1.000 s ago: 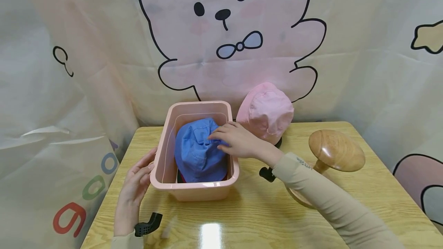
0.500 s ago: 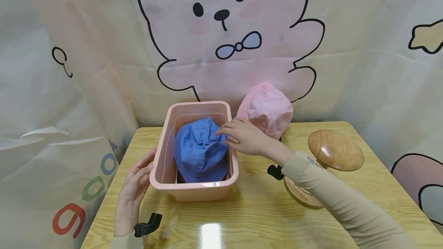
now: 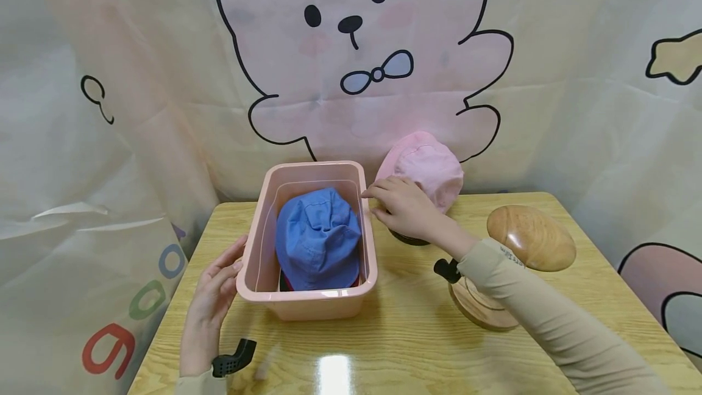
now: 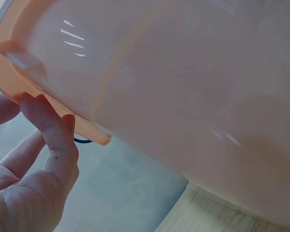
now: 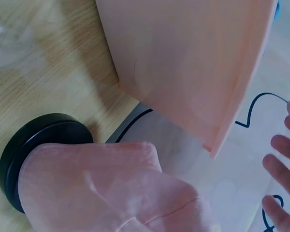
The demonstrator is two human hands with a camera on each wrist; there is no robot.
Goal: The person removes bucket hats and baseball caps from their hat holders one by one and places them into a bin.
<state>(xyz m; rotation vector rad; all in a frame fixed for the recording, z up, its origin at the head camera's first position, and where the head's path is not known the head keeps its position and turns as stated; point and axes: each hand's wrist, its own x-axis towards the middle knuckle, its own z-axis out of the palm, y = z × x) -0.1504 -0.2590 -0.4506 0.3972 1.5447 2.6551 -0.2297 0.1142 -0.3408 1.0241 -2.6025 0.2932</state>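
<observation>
A blue bucket hat (image 3: pixel 318 245) lies inside the pink plastic bin (image 3: pixel 307 295), crown up, with a strip of dark green and red showing under its front edge. My left hand (image 3: pixel 212 288) is at the bin's left side. Its bent fingertips (image 4: pixel 36 108) touch the outside of the rim in the left wrist view. My right hand (image 3: pixel 408 206) hovers just past the bin's right rim, fingers loosely bent and holding nothing. It overlaps a pink hat (image 3: pixel 436 166) in the head view. In the right wrist view its fingers (image 5: pixel 282 176) are spread apart.
The pink hat sits over a stand with a round black base (image 5: pixel 50 128). At the right is a wooden stand with a rounded top (image 3: pixel 532 238) and round foot (image 3: pixel 482 309), partly behind my right sleeve. A printed cloth (image 3: pixel 351 120) hangs behind the wooden table (image 3: pixel 406 346).
My right hand has drawn back rightward from above the blue bucket hat to beyond the bin's right rim. The blue bucket hat, the bin and my left hand stay in place.
</observation>
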